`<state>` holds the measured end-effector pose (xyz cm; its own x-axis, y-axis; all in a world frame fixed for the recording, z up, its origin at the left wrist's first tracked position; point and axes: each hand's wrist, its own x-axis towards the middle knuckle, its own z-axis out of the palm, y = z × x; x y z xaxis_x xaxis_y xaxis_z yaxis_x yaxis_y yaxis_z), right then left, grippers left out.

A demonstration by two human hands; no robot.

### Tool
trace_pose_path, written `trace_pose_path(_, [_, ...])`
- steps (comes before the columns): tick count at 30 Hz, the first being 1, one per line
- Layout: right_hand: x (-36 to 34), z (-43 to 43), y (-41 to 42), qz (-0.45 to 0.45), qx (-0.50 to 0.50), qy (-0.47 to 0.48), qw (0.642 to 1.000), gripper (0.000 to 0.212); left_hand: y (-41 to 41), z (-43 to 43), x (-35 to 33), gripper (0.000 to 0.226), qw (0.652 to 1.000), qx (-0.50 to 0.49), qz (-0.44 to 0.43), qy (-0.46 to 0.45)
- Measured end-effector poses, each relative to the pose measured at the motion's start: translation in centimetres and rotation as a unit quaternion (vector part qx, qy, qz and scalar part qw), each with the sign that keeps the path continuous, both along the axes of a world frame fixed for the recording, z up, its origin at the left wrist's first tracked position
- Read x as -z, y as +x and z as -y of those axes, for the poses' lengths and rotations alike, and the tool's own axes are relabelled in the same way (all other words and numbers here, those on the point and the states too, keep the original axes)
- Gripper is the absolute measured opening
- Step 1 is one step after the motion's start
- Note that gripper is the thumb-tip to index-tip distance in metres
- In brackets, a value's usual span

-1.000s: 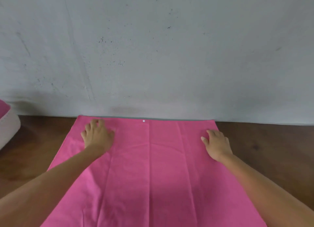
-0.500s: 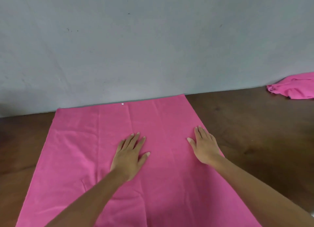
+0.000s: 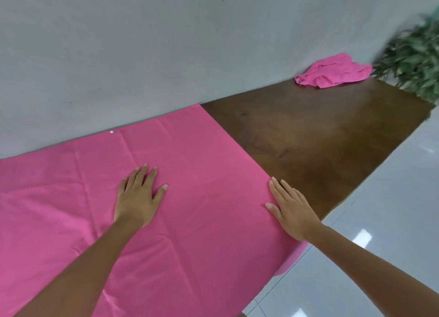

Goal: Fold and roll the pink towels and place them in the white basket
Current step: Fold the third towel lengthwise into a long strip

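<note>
Head view is showing 1 pink towel (image 3: 202, 174) lying spread flat across the left part of the wooden table (image 3: 308, 138), against the grey wall (image 3: 166, 43). At the table's far right end a leafy plant (image 3: 413, 55) is standing, with a 2nd, crumpled towel (image 3: 332, 72) sitting on the table beside it. Both hands are pressing flat with fingers straight: the left hand (image 3: 137, 198) mid-towel, the right hand (image 3: 292, 209) on its right edge.
</note>
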<state>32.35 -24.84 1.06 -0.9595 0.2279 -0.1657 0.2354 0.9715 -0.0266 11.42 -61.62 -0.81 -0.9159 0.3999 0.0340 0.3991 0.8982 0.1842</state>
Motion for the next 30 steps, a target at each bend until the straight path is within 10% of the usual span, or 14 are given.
trace_pose_path(11, [1.0,-1.5,7.9,-0.033,0.042,-0.074,0.996,0.091,-0.3,-3.2,-1.0,0.056,0.999,-0.007,0.002,0.046])
trace_pose_path(30, [2.2,-1.8,7.5,-0.076,0.072,-0.143,0.984,0.083,0.4,-26.5,-5.3,0.033,0.937,0.347,0.033,-0.009])
